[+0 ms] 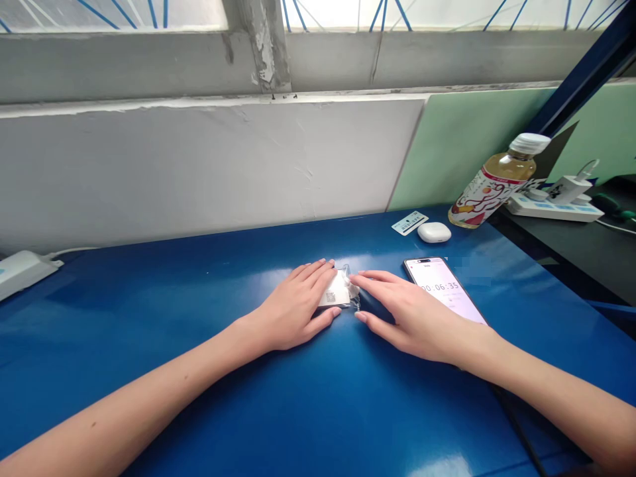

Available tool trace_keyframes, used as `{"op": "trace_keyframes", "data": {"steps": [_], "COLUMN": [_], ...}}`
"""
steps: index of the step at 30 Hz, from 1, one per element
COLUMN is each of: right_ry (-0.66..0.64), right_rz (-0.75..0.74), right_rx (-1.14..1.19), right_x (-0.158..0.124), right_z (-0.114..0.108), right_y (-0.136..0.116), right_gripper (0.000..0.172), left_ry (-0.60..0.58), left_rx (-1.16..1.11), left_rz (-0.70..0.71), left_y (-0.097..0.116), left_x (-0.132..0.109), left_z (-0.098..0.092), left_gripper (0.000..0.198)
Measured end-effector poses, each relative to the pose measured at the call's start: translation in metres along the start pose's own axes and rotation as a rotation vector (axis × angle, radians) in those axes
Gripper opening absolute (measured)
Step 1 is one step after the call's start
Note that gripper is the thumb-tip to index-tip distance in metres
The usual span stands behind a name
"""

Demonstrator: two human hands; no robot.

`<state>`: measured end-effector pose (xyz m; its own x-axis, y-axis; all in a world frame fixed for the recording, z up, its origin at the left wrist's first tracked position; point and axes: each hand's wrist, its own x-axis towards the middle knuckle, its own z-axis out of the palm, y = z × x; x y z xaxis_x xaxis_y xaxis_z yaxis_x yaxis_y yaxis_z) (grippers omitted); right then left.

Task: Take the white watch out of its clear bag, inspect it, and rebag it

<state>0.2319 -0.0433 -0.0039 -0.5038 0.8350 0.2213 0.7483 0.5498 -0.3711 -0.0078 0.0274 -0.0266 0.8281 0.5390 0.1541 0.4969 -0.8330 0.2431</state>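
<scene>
A small white packet (336,291) with a printed square code lies on the blue table inside a clear plastic bag (354,295). My left hand (297,306) rests flat over the packet's left part, fingers stretched out and thumb along its near edge. The fingers hide that side of it. From the right, my right hand (412,311) reaches to the crinkled end of the bag. Its fingers are extended, with the thumb apart from them. The index fingertip is at the plastic; whether it presses on it I cannot tell.
Beside my right wrist lies a phone (442,281) showing a timer. Behind it are a white earbud case (434,232), a card (409,223) and a capped drink bottle (491,185). Power strips sit at the left (24,270) and right (556,207). A wall closes the table's back.
</scene>
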Motion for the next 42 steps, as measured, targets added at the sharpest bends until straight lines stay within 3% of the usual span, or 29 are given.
{"op": "trace_keyframes", "data": {"steps": [5,16,21,30,34,38,42], "right_ry": [-0.029,0.066,0.052,-0.009,-0.029,-0.033,-0.018], "right_rz": [-0.013,-0.038,-0.08,-0.252,-0.313,-0.3,-0.214], "right_rx": [0.014,-0.068,-0.171,-0.509,-0.62,-0.587,-0.414], "right_x": [0.002,0.003,0.003,0.002,0.004,0.004,0.003], "right_z": [0.002,0.015,0.018,0.025,0.03,0.033,0.021], "right_y": [-0.004,-0.002,0.0,-0.002,-0.007,-0.006,0.001], "right_gripper": [0.042,0.028,0.037,0.053,0.053,0.054,0.047], "left_ry": [-0.015,0.011,-0.024,-0.052,-0.045,-0.046,-0.017], "left_rx": [0.018,0.018,-0.004,-0.044,-0.022,-0.021,-0.03], "left_rz": [0.014,0.017,0.019,0.013,0.013,0.032,0.048], "left_y": [-0.001,0.002,0.002,0.005,0.006,0.004,0.001], "left_x": [0.0,-0.002,-0.002,-0.002,-0.001,-0.001,-0.002], "left_z": [0.001,0.005,0.001,0.0,0.0,0.0,0.001], "left_gripper": [0.058,0.058,0.063,0.056,0.056,0.055,0.056]}}
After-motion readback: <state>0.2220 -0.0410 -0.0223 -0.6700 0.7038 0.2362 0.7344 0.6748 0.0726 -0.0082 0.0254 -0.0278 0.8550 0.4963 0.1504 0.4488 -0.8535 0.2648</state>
